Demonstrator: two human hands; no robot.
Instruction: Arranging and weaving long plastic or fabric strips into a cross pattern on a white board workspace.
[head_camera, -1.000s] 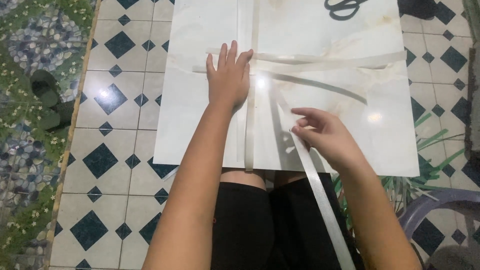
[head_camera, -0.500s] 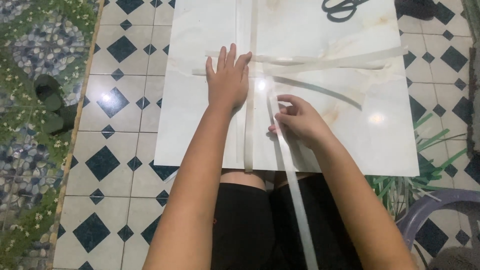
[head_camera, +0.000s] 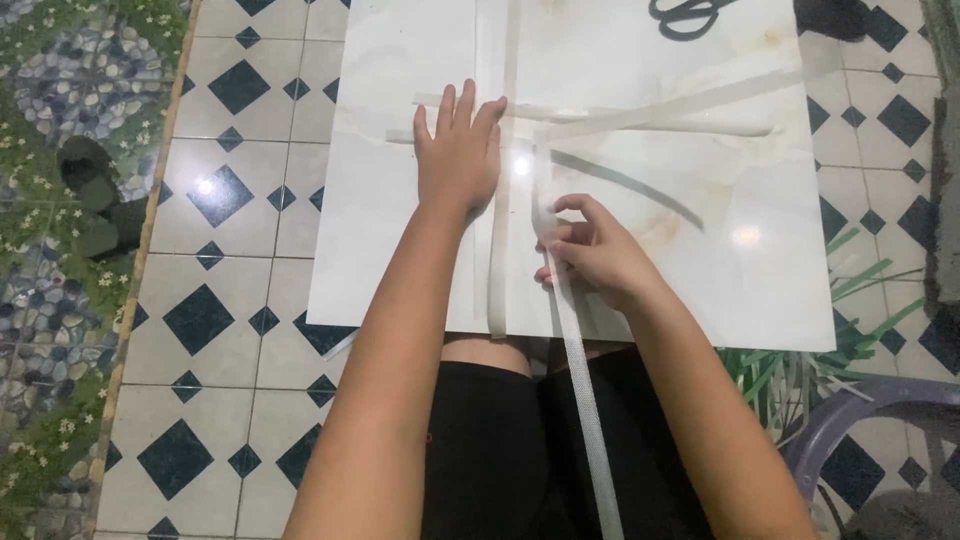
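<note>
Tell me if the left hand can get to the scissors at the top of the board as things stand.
Probably yes: the left hand lies flat on the strips, and bare board separates it from the scissors.

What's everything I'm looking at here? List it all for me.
board: one, glossy white marbled, across the lap.
strips: several, pale, crossing flat on the board.
long strip: one, white, running from the right hand down over the lap.
scissors: one pair, dark, board's top edge.
floor tiles: white with dark blue diamonds.
green leaves: lower right.
left hand: flat on the strips.
right hand: pinching the long strip.
</note>
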